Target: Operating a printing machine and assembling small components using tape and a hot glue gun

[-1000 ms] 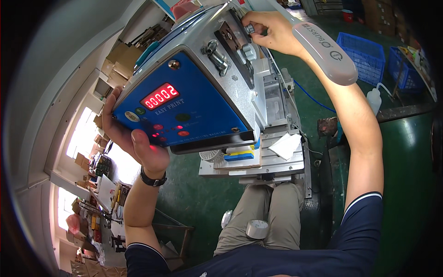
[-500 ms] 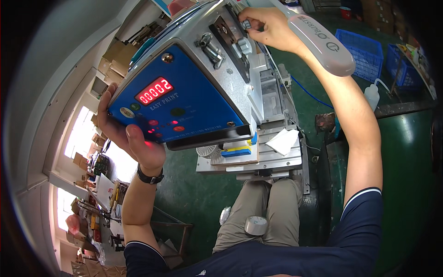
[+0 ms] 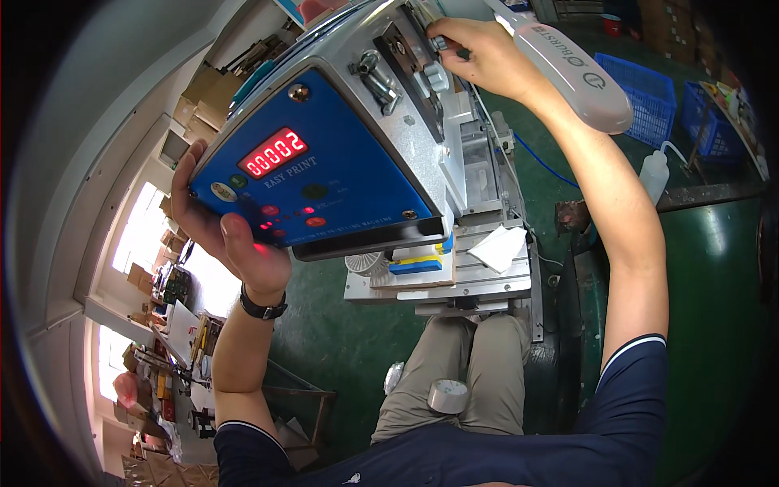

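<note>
A pad printing machine (image 3: 349, 154) with a blue front panel and a lit red display fills the upper middle. My left hand (image 3: 247, 247) grips the left edge of its head, fingers along the side and thumb at the front. On the machine's far right side, my right hand (image 3: 487, 61) is closed round a small metal knob (image 3: 439, 43); the fingertips are partly hidden. A dark tip shows by its palm. Nearer on that side are another silver knob (image 3: 436, 78) and a metal clamp fitting (image 3: 376, 81). Below the head sits a blue-and-yellow block (image 3: 415, 266).
A folded white cloth (image 3: 497, 248) lies on the machine bed (image 3: 479, 288). A grey lamp-like arm (image 3: 576, 77) hangs over my right forearm. Blue crates (image 3: 637, 93) and a squeeze bottle (image 3: 654, 172) stand to the right. A tape roll (image 3: 448, 396) is by my lap; cluttered shelves line the left.
My right hand has turned slightly round the knob, its fingers shifted, and a dark tip now shows beside them. The left hand keeps its place on the machine.
</note>
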The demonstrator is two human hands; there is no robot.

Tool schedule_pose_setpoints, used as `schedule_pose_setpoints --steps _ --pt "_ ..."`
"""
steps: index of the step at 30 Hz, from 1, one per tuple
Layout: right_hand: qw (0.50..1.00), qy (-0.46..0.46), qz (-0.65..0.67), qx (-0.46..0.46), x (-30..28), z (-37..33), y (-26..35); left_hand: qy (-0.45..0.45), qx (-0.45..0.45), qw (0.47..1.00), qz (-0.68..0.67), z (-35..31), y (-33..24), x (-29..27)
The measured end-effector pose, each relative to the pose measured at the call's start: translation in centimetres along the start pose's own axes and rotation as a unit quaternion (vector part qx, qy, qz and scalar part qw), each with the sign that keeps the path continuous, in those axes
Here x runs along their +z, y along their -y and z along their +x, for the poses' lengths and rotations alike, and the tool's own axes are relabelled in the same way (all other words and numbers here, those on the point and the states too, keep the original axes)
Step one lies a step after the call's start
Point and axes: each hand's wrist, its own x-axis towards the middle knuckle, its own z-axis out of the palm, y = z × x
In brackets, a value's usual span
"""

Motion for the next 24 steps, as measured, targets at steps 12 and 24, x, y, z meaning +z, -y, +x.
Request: schedule_pose_setpoints --steps 12,24 --pt "0.99 0.056 0.11 0.068 0.4 0.5 0.4 0.033 0.074 0.996 -0.022 0.6 0.2 0.3" --pt "0.946 0.157 0.165 0.23 -2.1 1.9 1.4 0.028 0.219 0.964 0.147 1.2 0.3 -0.2"
